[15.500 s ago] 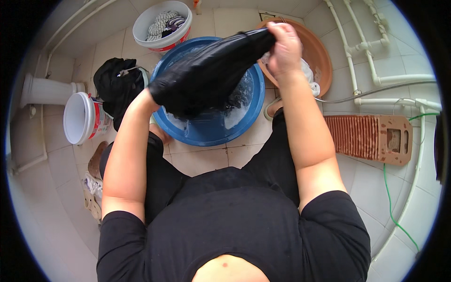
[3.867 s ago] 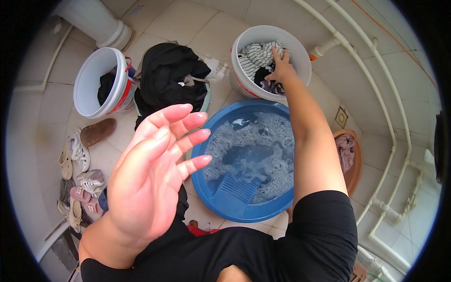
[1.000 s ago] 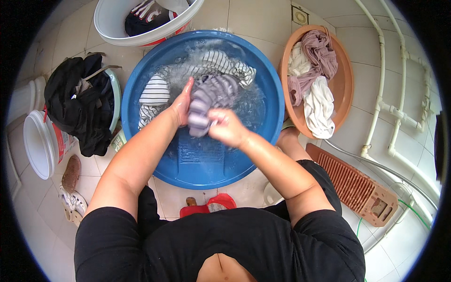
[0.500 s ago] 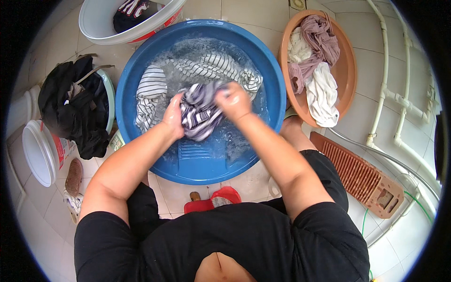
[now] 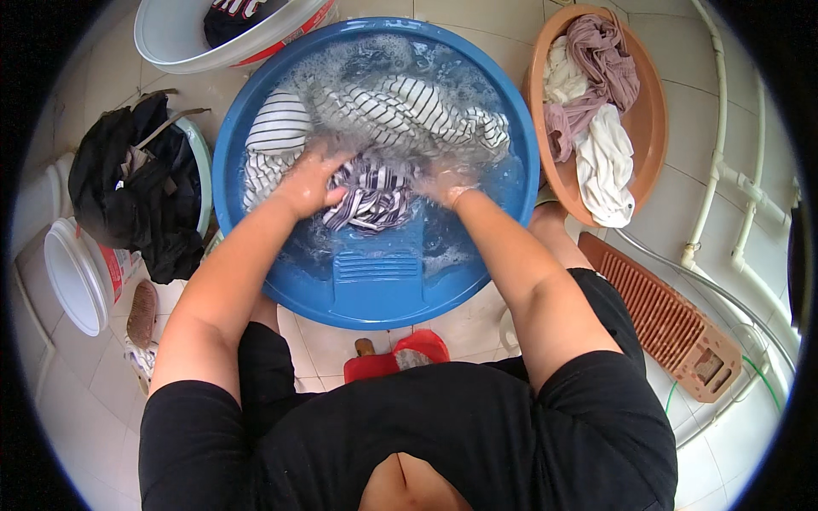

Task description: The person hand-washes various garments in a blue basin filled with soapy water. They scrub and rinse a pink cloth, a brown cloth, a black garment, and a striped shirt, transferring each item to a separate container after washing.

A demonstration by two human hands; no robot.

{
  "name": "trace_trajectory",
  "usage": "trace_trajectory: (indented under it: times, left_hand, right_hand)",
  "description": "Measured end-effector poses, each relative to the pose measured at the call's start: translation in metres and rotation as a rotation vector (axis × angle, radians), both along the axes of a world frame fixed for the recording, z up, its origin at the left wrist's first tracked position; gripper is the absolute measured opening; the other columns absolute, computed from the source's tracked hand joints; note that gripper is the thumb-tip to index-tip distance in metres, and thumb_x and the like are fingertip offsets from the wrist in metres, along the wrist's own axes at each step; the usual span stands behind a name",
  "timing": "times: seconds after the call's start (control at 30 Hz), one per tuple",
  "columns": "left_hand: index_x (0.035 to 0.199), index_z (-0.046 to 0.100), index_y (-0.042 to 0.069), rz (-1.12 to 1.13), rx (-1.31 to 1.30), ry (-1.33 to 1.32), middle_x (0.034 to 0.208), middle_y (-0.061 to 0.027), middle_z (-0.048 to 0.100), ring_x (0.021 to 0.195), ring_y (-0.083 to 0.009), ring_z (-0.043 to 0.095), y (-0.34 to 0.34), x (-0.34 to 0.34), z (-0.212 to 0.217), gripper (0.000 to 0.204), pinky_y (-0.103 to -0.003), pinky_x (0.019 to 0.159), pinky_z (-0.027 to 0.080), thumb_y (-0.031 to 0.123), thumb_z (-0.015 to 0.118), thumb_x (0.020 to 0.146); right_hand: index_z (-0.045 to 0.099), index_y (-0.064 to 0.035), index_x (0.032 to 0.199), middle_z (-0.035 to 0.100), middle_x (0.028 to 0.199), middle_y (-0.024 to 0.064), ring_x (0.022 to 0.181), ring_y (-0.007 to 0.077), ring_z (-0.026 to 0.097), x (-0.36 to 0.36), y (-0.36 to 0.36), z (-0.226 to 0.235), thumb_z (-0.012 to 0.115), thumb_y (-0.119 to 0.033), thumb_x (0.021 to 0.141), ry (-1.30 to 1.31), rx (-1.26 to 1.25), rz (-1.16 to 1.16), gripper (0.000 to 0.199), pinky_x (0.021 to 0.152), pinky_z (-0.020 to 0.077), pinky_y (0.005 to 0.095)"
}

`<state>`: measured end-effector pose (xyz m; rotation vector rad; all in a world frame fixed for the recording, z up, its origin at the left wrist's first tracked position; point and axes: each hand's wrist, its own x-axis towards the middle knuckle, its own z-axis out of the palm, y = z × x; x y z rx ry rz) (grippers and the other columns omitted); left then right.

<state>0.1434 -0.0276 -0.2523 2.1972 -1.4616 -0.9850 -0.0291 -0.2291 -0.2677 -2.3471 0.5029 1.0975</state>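
Head view, the only one: both forearms reach down into a blue basin (image 5: pixel 256 145) of soapy water set on a tiled floor (image 5: pixel 77 409). Left hand (image 5: pixel 308 180) is closed over a bunched striped garment (image 5: pixel 368 198), knuckles up, fingers curled into the cloth. Right hand (image 5: pixel 445 181) sits under foam and rippled water just right of the bunch; it looks pressed against the same cloth, but how its fingers lie cannot be told through the water. More striped fabric (image 5: pixel 409 106) floats spread toward the far rim. The bunch lies at the upper end of the ribbed scrub panel (image 5: pixel 375 277) moulded into the near wall of the basin.

Judgement on doing the rub well: keep the cloth gathered tight between both hands, work it against the ribs in short strokes, turn the bunch so fresh cloth meets the ribs, and keep it wet with suds so it slides instead of dragging.

Surroundings: an orange basin (image 5: pixel 652 128) to the right holds pale and mauve wrung cloths (image 5: pixel 596 111). A white tub (image 5: pixel 187 43) beyond holds dark clothing. A heap of black garments (image 5: pixel 136 196) lies left, beside a white bucket (image 5: pixel 72 277). A brown washboard (image 5: pixel 660 311) lies at right. A red stool (image 5: pixel 400 358) shows under the person.
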Motion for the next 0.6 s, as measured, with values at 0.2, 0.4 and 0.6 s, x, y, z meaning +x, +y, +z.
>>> trace_trajectory:
  times: [0.2, 0.4, 0.6]
  left_hand:
    - [0.116, 0.052, -0.001, 0.533, 0.237, 0.257, 0.116, -0.0261, 0.053, 0.112, -0.0379, 0.048, -0.002, 0.014, -0.105, 0.057, -0.038, 0.096, 0.036, 0.038, 0.055, 0.075]
    - [0.116, 0.051, -0.004, 0.906, 0.047, 0.776, 0.114, -0.0215, 0.056, 0.106, -0.0257, 0.052, -0.022, -0.017, -0.024, 0.053, -0.033, 0.088, 0.041, 0.035, 0.055, 0.08]
    - [0.11, 0.057, 0.009, 0.147, -0.095, 0.158, 0.126, -0.0196, 0.042, 0.114, -0.0383, 0.041, 0.035, -0.069, 0.04, 0.037, -0.046, 0.088, 0.038, 0.027, 0.061, 0.078]
  right_hand:
    - [0.05, -0.0133, 0.125, 0.045, 0.131, 0.0088, 0.121, 0.0264, 0.043, 0.036, -0.003, -0.002, 0.034, -0.044, 0.084, 0.156, -0.138, -0.099, 0.054, 0.104, 0.0259, 0.0339]
    - [0.06, 0.0018, 0.098, 0.064, 0.088, 0.0107, 0.082, 0.0198, 0.059, 0.022, 0.055, 0.059, 0.071, -0.032, 0.073, -0.349, 0.847, -1.105, 0.044, 0.074, 0.0467, 0.0323]
    - [0.061, -0.0124, 0.091, 0.055, 0.104, 0.0151, 0.096, 0.0355, 0.051, -0.021, 0.085, 0.076, 0.067, -0.03, 0.065, -0.636, 0.144, -0.466, 0.032, 0.082, 0.0397, 0.0501]
